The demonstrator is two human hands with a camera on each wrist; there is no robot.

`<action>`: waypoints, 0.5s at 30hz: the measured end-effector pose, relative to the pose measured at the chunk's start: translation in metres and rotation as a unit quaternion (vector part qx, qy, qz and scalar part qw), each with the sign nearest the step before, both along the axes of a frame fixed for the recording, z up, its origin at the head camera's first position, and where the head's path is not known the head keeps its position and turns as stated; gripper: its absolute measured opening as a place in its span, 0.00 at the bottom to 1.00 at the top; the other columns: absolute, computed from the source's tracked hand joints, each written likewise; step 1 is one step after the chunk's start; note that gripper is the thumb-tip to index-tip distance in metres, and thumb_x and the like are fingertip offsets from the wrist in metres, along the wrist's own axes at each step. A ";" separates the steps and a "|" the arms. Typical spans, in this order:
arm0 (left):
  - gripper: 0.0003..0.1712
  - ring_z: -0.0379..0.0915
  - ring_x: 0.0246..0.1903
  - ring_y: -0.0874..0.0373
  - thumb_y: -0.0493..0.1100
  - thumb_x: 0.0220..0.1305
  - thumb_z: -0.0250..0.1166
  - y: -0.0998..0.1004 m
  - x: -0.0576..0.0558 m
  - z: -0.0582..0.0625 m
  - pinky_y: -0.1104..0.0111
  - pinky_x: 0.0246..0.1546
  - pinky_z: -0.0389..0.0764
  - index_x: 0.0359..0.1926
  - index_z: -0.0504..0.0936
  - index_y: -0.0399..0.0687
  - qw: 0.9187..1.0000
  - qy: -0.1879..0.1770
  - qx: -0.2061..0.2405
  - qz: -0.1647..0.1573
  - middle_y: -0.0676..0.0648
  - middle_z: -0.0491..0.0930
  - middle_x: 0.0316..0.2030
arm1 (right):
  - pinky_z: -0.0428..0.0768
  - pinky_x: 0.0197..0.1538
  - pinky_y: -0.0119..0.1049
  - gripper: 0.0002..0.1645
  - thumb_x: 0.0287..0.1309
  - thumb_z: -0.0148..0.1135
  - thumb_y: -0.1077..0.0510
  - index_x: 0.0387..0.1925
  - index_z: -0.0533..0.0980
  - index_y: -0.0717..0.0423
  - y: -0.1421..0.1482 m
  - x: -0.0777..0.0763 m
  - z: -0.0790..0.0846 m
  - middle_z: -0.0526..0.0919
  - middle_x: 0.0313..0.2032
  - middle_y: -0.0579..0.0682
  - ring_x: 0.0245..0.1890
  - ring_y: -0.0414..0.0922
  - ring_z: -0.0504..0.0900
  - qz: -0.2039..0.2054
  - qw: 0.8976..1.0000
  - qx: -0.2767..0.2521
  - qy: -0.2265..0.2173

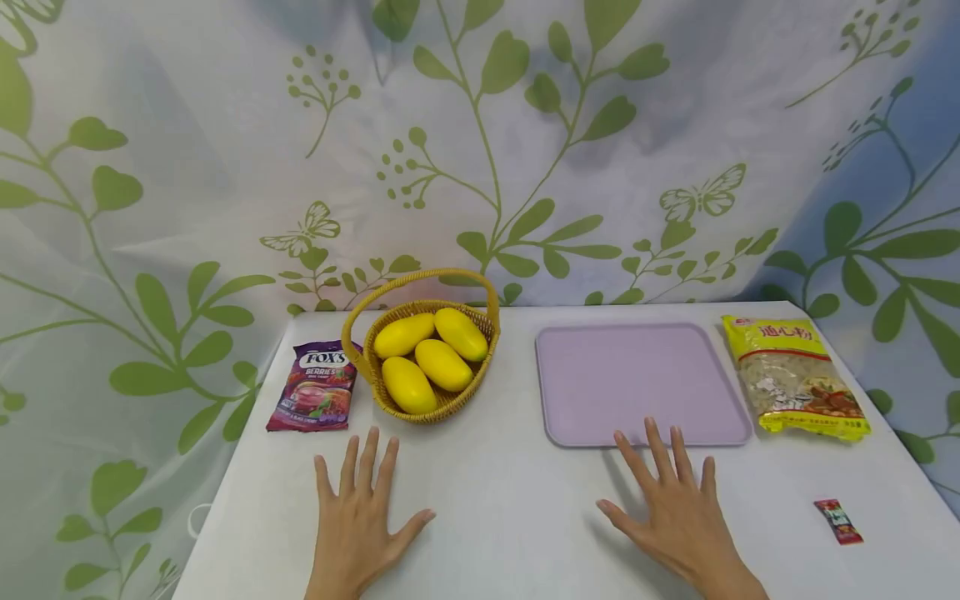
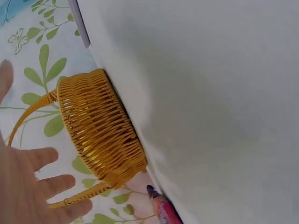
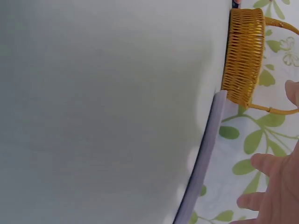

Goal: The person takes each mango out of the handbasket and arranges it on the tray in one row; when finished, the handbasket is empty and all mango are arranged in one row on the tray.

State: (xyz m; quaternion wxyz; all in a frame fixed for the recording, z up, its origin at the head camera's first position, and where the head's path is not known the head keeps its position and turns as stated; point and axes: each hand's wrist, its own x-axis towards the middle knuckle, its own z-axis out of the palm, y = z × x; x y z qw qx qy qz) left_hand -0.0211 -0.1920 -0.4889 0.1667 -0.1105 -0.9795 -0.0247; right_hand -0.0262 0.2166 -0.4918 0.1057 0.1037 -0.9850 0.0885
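Note:
My left hand [image 1: 356, 521], fingers spread and holding nothing, is nearest to the wicker basket [image 1: 450, 410] with several yellow mangoes [image 1: 442, 364]. Left of the basket lies a purple FOX'S candy bag [image 1: 315, 387]. With its fingers spread too, my right hand [image 1: 675, 517] is just in front of the lilac tray [image 1: 637, 383], its fingertips near the front rim and nothing held. Seen from the left wrist, the basket [image 2: 103, 128] stands beyond the left hand [image 2: 28, 186]. The right wrist view shows the tray's edge [image 3: 203, 154] and part of the right hand [image 3: 280, 186].
A yellow and clear bag of pasta [image 1: 798, 379] lies right of the tray. One small red wrapped candy [image 1: 838, 522] is at the right front of the white table [image 1: 495, 517]. A leaf-patterned curtain [image 1: 480, 167] hangs behind the table.

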 end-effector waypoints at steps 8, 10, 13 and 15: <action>0.58 0.63 0.66 0.39 0.67 0.50 0.71 -0.004 -0.017 0.009 0.35 0.63 0.64 0.74 0.58 0.45 0.985 0.008 0.174 0.011 0.38 0.59 0.73 | 0.67 0.62 0.70 0.52 0.51 0.64 0.29 0.74 0.58 0.36 -0.020 -0.028 0.016 0.58 0.74 0.57 0.71 0.63 0.61 0.070 0.996 -0.044 0.022; 0.57 0.63 0.66 0.39 0.62 0.50 0.74 -0.005 -0.026 0.011 0.37 0.62 0.68 0.74 0.58 0.44 0.974 0.002 0.225 0.015 0.37 0.59 0.72 | 0.71 0.61 0.67 0.50 0.52 0.66 0.33 0.74 0.59 0.40 -0.028 -0.038 0.021 0.60 0.73 0.58 0.68 0.63 0.65 0.097 0.993 -0.060 0.037; 0.56 0.61 0.68 0.39 0.57 0.52 0.75 -0.005 -0.041 0.010 0.39 0.63 0.69 0.74 0.56 0.44 0.958 -0.007 0.286 0.027 0.37 0.59 0.72 | 0.75 0.59 0.64 0.47 0.54 0.67 0.37 0.72 0.62 0.44 -0.043 -0.055 0.027 0.64 0.71 0.59 0.63 0.62 0.71 0.140 0.985 -0.083 0.060; 0.55 0.58 0.70 0.40 0.54 0.53 0.75 -0.006 -0.050 0.008 0.39 0.66 0.67 0.75 0.55 0.44 0.946 -0.011 0.322 0.030 0.38 0.58 0.72 | 0.76 0.58 0.62 0.45 0.56 0.67 0.40 0.72 0.62 0.45 -0.053 -0.066 0.031 0.64 0.70 0.59 0.61 0.62 0.73 0.170 0.978 -0.101 0.064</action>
